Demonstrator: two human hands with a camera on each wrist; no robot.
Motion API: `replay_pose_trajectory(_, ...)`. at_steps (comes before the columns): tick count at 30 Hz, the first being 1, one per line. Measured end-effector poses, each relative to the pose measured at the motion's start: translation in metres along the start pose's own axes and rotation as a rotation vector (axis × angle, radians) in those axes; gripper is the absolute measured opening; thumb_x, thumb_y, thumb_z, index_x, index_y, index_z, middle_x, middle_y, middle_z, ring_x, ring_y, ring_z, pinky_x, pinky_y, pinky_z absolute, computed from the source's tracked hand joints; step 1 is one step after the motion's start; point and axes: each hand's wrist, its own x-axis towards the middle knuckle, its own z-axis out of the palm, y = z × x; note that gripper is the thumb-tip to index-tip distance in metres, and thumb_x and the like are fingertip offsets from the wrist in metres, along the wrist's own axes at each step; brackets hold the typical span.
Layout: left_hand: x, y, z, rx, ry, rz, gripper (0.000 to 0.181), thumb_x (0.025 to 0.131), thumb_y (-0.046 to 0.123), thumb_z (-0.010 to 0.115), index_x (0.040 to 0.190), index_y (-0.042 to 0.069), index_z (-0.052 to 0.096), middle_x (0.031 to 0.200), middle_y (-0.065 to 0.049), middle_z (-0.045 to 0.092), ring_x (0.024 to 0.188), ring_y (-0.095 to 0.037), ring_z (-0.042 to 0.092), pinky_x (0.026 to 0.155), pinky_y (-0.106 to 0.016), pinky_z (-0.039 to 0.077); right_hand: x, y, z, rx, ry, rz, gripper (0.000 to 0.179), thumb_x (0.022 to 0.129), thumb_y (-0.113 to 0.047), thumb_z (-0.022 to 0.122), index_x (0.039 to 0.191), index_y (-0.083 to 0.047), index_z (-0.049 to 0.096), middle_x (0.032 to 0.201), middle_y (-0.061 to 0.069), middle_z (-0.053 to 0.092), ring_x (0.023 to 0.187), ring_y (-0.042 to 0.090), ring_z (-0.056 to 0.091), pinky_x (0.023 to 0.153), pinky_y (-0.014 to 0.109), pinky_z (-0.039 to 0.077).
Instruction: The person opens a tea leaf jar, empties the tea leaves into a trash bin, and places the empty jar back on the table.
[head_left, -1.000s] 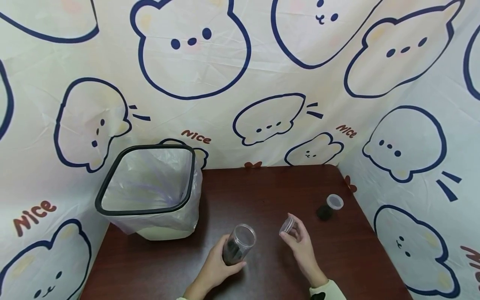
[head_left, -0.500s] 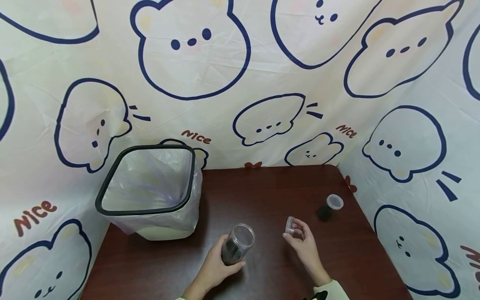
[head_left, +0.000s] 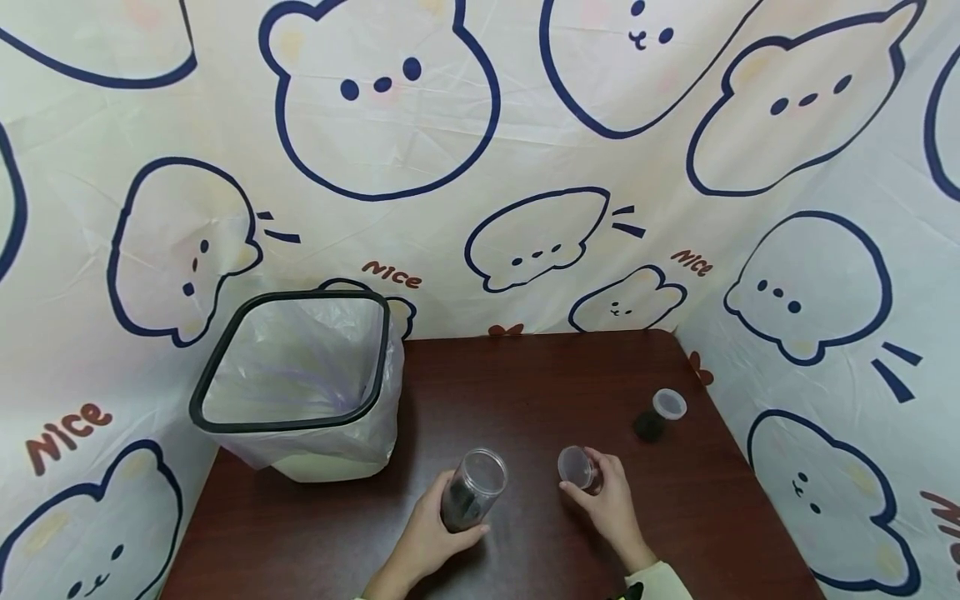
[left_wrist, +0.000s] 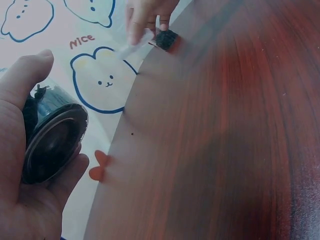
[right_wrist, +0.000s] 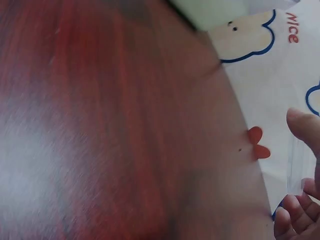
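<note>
In the head view my left hand (head_left: 431, 527) grips a clear cylindrical jar (head_left: 475, 490) with dark contents low inside. The jar leans to the right, its clear round top facing up. From the left wrist, the jar's round base (left_wrist: 55, 145) shows between thumb and fingers. My right hand (head_left: 611, 500) pinches a small clear round lid (head_left: 576, 467) by its edge, to the right of the jar and apart from it. In the right wrist view only part of the lid (right_wrist: 295, 165) shows between thumb and fingers.
A bin (head_left: 330, 468) lined with a translucent bag stands at the table's back left, its dark rim around the opening. Toward the right edge sit a dark green clump (head_left: 648, 426) and a round translucent piece (head_left: 670, 404). Printed cloth (head_left: 525, 150) hangs behind the brown table (head_left: 517, 383).
My right hand has shifted slightly right and turned the lid, so its round face now shows instead of its edge. My left hand and the jar have hardly moved.
</note>
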Motion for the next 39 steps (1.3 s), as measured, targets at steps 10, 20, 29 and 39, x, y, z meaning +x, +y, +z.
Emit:
replay_pose_trajectory(10,0.000,0.001,0.000,-0.015,0.001,-0.021,0.071,0.072,0.020,0.094,0.131,0.017,0.055,0.121,0.007,0.066,0.109,-0.013,0.061,0.097,-0.037,0.046,-0.005,0.021,0.006,-0.197,-0.111,0.035,0.077,0.071,-0.028,0.094,0.132,0.005,0.060,0.117,0.018,0.058,0.109,0.034,0.058,0.092,0.052,0.050)
replay_pose_trajectory(20,0.001,0.000,0.000,-0.042,0.031,-0.010,0.070,0.072,0.026,0.094,0.130,0.021,0.056,0.121,0.007,0.068,0.109,-0.012,0.061,0.097,-0.035,0.046,-0.012,0.032,0.011,-0.250,-0.163,0.067,0.080,0.072,-0.029,0.094,0.134,0.005,0.058,0.118,0.016,0.058,0.110,0.033,0.057,0.092,0.052,0.049)
replay_pose_trajectory(29,0.001,0.003,-0.004,-0.035,0.002,-0.034,0.073,0.073,0.034,0.093,0.133,0.020,0.054,0.123,0.007,0.066,0.110,-0.013,0.061,0.097,-0.036,0.046,-0.014,0.032,0.016,-0.289,-0.212,0.115,0.081,0.074,-0.032,0.093,0.137,0.003,0.057,0.120,0.016,0.057,0.111,0.034,0.057,0.090,0.052,0.050)
replay_pose_trajectory(39,0.003,0.006,-0.006,-0.041,0.032,-0.030,0.073,0.071,0.031,0.094,0.132,0.024,0.054,0.121,0.010,0.066,0.109,-0.012,0.060,0.097,-0.036,0.045,-0.016,0.032,0.020,-0.293,-0.175,0.092,0.080,0.073,-0.029,0.094,0.136,0.004,0.057,0.118,0.017,0.056,0.111,0.034,0.054,0.088,0.052,0.050)
